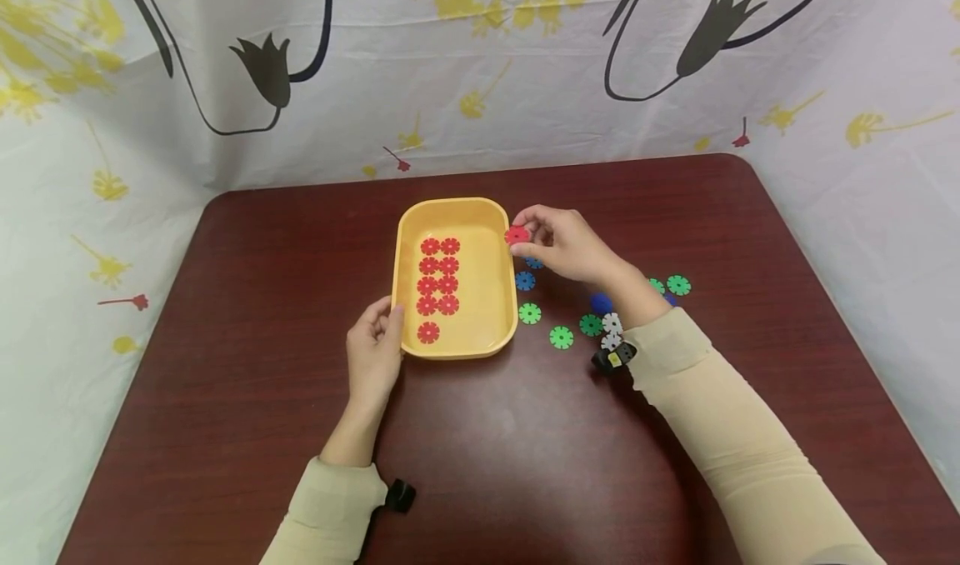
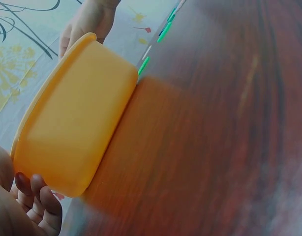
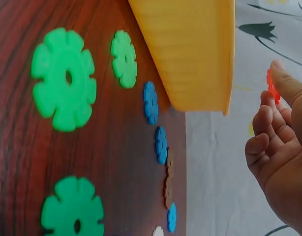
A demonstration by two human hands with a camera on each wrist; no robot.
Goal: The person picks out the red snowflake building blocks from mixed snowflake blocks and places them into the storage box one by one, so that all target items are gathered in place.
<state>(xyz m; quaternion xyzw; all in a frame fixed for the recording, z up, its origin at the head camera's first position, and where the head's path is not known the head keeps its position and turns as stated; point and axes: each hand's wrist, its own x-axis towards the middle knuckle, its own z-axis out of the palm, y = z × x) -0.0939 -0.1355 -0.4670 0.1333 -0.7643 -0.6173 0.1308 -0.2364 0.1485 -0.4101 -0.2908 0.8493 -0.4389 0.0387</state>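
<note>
My right hand (image 1: pixel 567 244) pinches a red notched plastic disc (image 1: pixel 517 235) between thumb and fingertips, above the right rim of a yellow tray (image 1: pixel 483 347). In the right wrist view the same disc (image 3: pixel 272 87) stands on edge at the fingertips. My left hand (image 1: pixel 375 352) grips the tray's lower left side, its thumb at the rim and its fingers along the outer wall (image 2: pixel 77 123). Inside the tray, red discs (image 1: pixel 427 285) lie in two columns on the left part of the floor, with a single one (image 1: pixel 428 332) at the near end.
Right of the tray lie loose discs on the dark red table (image 1: pixel 247 340): light green (image 1: pixel 561 337), darker green (image 1: pixel 591 325), blue (image 1: pixel 525 281), white (image 1: pixel 612 323) and brown (image 3: pixel 168 191). More green ones (image 1: pixel 678 285) sit beyond my right forearm. A printed curtain (image 1: pixel 480 73) hangs behind the table.
</note>
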